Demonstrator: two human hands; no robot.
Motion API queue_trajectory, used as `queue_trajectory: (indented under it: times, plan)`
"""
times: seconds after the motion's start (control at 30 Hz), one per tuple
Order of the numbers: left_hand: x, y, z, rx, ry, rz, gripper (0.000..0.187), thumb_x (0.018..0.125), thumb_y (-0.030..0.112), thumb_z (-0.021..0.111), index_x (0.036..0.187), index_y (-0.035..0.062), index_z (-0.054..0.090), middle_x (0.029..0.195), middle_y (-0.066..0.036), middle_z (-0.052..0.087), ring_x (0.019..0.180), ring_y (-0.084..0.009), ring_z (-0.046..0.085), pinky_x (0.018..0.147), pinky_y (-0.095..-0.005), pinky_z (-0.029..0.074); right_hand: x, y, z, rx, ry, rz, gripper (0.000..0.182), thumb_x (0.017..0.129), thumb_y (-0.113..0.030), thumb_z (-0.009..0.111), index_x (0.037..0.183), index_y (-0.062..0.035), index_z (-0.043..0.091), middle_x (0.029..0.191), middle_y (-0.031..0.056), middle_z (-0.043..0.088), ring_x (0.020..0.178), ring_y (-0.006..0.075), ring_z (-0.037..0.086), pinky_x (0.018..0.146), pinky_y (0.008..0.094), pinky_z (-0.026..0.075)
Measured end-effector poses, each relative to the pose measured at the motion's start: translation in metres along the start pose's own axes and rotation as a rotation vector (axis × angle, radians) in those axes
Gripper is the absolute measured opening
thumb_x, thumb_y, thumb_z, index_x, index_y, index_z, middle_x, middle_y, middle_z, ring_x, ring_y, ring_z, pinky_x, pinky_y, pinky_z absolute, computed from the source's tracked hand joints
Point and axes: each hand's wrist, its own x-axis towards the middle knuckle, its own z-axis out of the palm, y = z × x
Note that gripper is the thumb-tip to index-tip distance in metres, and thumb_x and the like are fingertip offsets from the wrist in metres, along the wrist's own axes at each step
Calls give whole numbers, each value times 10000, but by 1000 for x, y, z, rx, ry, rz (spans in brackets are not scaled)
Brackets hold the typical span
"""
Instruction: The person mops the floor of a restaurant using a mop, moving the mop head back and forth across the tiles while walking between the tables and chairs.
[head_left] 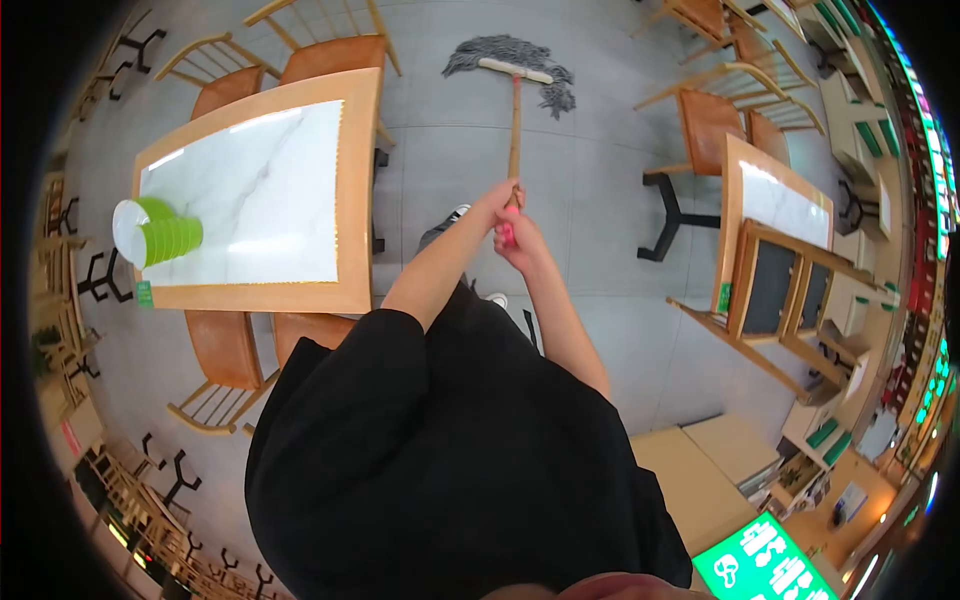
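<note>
A string mop with grey strands (pixel 505 48) lies spread on the floor ahead of me. Its pale crossbar (pixel 515 70) joins a wooden handle (pixel 516 125) that runs back toward my body. My left hand (pixel 503 200) is wrapped around this handle. Just below it, nearer to me, my right hand (pixel 518 242) closes on the handle's pink end (pixel 509 228). The two hands are close together, and my fingers partly cover the grip. One of my shoes (pixel 459 212) shows beside my left forearm.
On the left, a wood-edged table (pixel 358 200) carries green stacked cups (pixel 170 240), with brown chairs (pixel 335 62) around it. To the right stand another table (pixel 735 190), more chairs (pixel 712 125) and a folding board (pixel 770 285). A lit green sign (pixel 765 560) is at lower right.
</note>
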Motion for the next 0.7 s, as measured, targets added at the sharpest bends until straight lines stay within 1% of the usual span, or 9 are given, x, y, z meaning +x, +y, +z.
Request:
queue_trajectory:
  times: [0.03,0.13,0.27,0.33,0.37,0.43,0.5,0.57,0.7]
  plan:
    - [6,22,-11,75,-114,-10,227,932,249,463,802,64,435,671,-14,478,535,-104,471,471,-174,435,14,-4,18,-3,-20,8,201,858,-167,585,778,-121,406,537,-26,364,407,84,350,377,237,274]
    - [9,63,-13,163,-122,-103,218,938,264,467,872,56,465,765,-53,543,629,-135,547,546,-227,494,20,-10,34,48,-95,-4,181,855,-128,555,755,-123,404,540,-33,363,391,72,332,357,224,257]
    - [-36,45,45,275,-127,-19,284,941,276,448,1016,3,467,910,-134,564,862,-249,595,732,-364,535,-52,-34,-12,146,-268,-60,218,871,-100,532,724,-129,374,536,-55,310,370,52,262,344,208,218]
    - [-23,15,53,208,-182,-16,328,932,280,464,1072,-17,451,983,-176,574,968,-288,584,798,-412,530,-135,-28,-38,67,-243,-119,162,870,-85,522,760,-120,408,542,-55,338,370,46,284,342,202,224]
    - [-16,-3,58,119,-118,-89,322,915,270,498,1057,-14,441,1011,-187,564,975,-300,587,818,-426,528,-181,-14,-46,47,-61,-135,84,855,-47,525,858,-101,461,557,-45,380,364,39,303,331,198,227]
    - [-4,-45,63,-71,19,-224,330,880,250,566,1027,-7,420,1068,-211,543,989,-322,591,857,-454,524,-274,16,-56,24,114,-93,225,829,-28,531,1024,-96,443,592,-19,403,348,59,292,309,215,207]
    - [-6,-111,59,-255,-8,-317,324,843,211,605,962,4,388,1001,-201,559,926,-309,603,811,-459,537,-353,50,-82,22,209,-74,289,805,8,530,1063,-86,440,601,-4,410,344,58,293,302,208,214]
    - [-17,-178,56,-272,79,-413,266,838,206,588,829,59,366,834,-135,564,788,-276,605,724,-431,537,-406,84,-119,-9,273,-71,305,794,22,532,1065,-75,433,603,5,408,336,55,281,299,205,208]
    - [-66,-269,56,-38,150,-480,251,803,186,613,821,72,391,782,-89,533,716,-244,586,669,-388,523,-467,131,-184,25,308,-48,341,765,49,559,1058,-69,432,579,-6,398,330,48,272,296,206,199]
